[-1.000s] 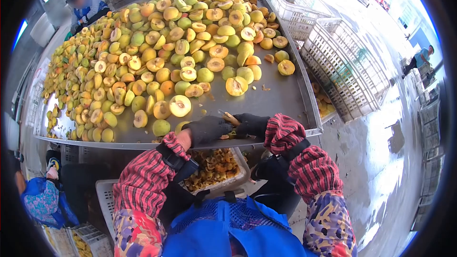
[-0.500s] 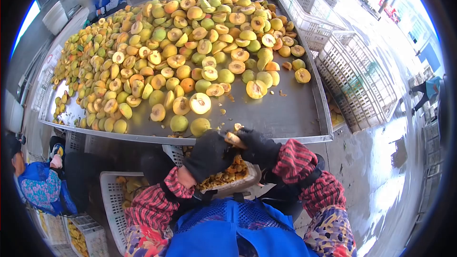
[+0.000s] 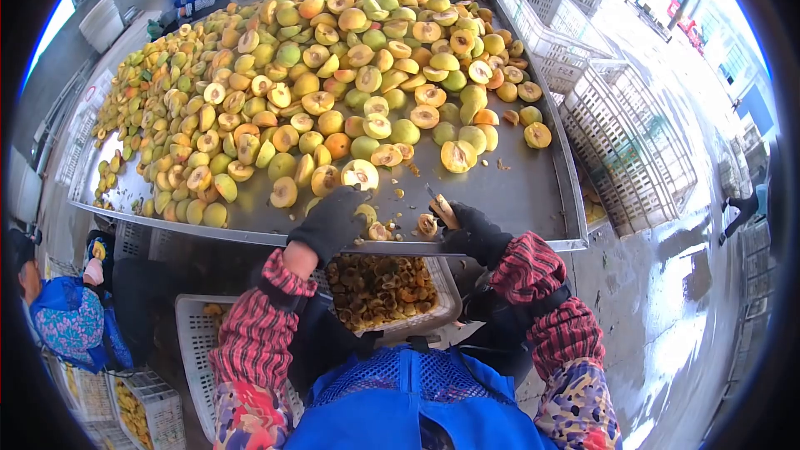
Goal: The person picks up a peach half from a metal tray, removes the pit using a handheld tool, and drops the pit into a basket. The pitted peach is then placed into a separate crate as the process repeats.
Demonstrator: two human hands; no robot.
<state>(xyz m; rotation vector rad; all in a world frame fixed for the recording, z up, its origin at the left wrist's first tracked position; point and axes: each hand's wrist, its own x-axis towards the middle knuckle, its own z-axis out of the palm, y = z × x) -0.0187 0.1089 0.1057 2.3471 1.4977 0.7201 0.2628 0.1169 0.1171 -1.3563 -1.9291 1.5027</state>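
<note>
My right hand [image 3: 477,236], in a black glove, is closed around a wooden-handled tool [image 3: 446,212] with a thin metal tip. A brownish fruit piece [image 3: 427,225] lies beside the handle at the near rim of the metal table [image 3: 508,200]. My left hand [image 3: 330,222], also gloved in black, reaches over the near rim among yellow fruit. A yellow-green fruit [image 3: 366,214], which looks like a peach, touches or nearly touches it. The left fingers are mostly hidden by the back of the glove. Small fruit pieces [image 3: 380,231] lie between my hands.
Halved and whole yellow fruit [image 3: 317,102] is heaped across the table. Below the near rim stands a crate of dark fruit pieces [image 3: 379,292], with a white crate [image 3: 196,342] to its left. Stacked crates [image 3: 629,150] stand at the right. Several people sit around the table.
My hands have moved apart, from together above the crate to the table's near edge. The left went left onto the fruit. The right still has the wooden-handled tool. More of the crate below shows.
</note>
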